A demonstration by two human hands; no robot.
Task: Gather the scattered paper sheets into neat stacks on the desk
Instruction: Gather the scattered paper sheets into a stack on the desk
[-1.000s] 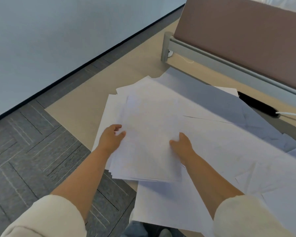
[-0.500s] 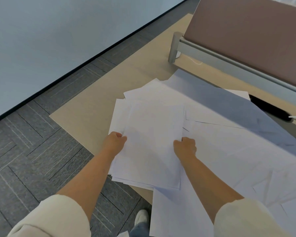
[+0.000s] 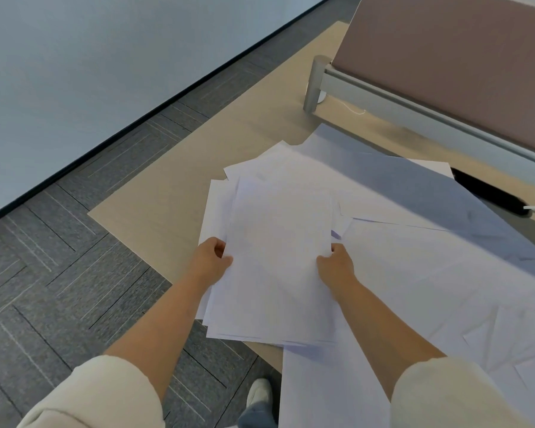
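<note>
Currently, between the curled left hand and the pinching right hand, the fanned paper bundle is being held over the desk corner, so misaligned lower sheets are likely being left free to slip floorward.

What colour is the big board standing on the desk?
The partition panel is dusty pinkish-brown, clearest in the head view.

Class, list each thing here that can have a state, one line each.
paper bundle, gripped at both sides, edges uneven
left hand, grips the bundle's left edge
right hand, grips the bundle's right edge
loose sheets, scattered and overlapping on the desk
</note>
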